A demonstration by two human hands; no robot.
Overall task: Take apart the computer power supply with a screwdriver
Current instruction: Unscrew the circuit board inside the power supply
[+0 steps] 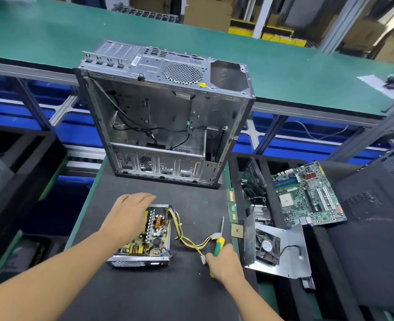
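L hand [127, 215] on power supply [145, 237]; R hand [223, 262] grips screwdriver [219, 242].

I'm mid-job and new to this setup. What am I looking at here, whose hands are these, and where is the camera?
There is no machine here. These are a person's two bare hands, filmed by one camera worn on the head, looking forward and down. The left hand rests flat on the opened power supply, whose circuit board shows. The right hand holds a screwdriver with a green and yellow handle, its tip pointing away, beside the supply's yellow wires. All this lies on a black mat. Behind stands an open computer case. To the right lie a metal cover with a fan and a motherboard.
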